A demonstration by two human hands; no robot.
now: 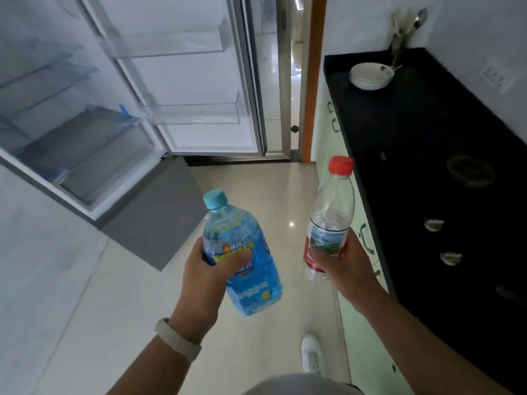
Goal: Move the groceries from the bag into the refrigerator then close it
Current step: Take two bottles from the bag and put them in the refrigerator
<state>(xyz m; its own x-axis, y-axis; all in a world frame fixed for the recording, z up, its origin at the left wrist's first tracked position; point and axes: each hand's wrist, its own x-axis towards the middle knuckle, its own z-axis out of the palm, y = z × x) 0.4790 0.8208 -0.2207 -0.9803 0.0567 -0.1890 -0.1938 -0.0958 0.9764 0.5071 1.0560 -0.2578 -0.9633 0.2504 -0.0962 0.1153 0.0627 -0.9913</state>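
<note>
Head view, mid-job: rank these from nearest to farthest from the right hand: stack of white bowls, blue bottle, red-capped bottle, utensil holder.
1. Red-capped bottle: gripped by the right hand itself.
2. Blue bottle: just to its left, held by the left hand.
3. Stack of white bowls: far along the black counter.
4. Utensil holder: behind the bowls, at the wall.

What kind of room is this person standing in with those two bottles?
Most likely a home kitchen: an open refrigerator stands on the left, a black countertop with cabinet doors below runs along the right, and stacked white bowls sit on it.
</note>
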